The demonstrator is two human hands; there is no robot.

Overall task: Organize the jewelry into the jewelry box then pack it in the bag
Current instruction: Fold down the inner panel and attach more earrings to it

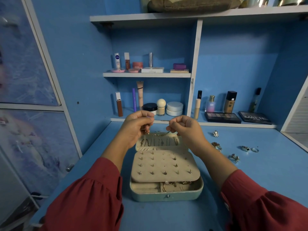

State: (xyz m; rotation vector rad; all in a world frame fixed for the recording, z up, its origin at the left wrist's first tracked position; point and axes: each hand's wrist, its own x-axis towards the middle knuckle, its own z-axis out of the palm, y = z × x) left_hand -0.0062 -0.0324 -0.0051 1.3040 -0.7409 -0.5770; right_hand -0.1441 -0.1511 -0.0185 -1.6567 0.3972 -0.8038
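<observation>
The pale green rounded-rectangle jewelry box (166, 195) lies open at the lower centre of the frame on the blue desk surface (250, 177), with its small metal clasp facing the viewer. Its cream padded earring panel (165, 165) lies tilted over the base and carries rows of small stud earrings, with several holes unfilled. Below the panel's near edge, the cream-lined base compartment (166, 186) holds gold-coloured hoops and rings on the right side and a ring-roll section on the left. The raised cream lid interior (158, 142), at the centre of the frame, holds several thin chains hanging side by side above a gathered pocket. The thin gold chain necklace (158, 134) is held in front of the top of the lid interior, sagging between the two hands. The left hand (136, 129) has its fingers curled, and the fingertips pinch one end of the chain. The right hand (185, 129) is likewise curled, with thumb and forefinger pinching the other end. Both arms wear dark red gathered sleeves (86, 202). At the right of the frame, five or six silver-toned ornate rings (235, 157) lie loose on the desk, well apart from the box. Behind the hands, the white shelf unit (146, 74) holds cosmetic bottles, tubes, jars and compacts, and two dark eyeshadow palettes (222, 117) lie at the centre right.
</observation>
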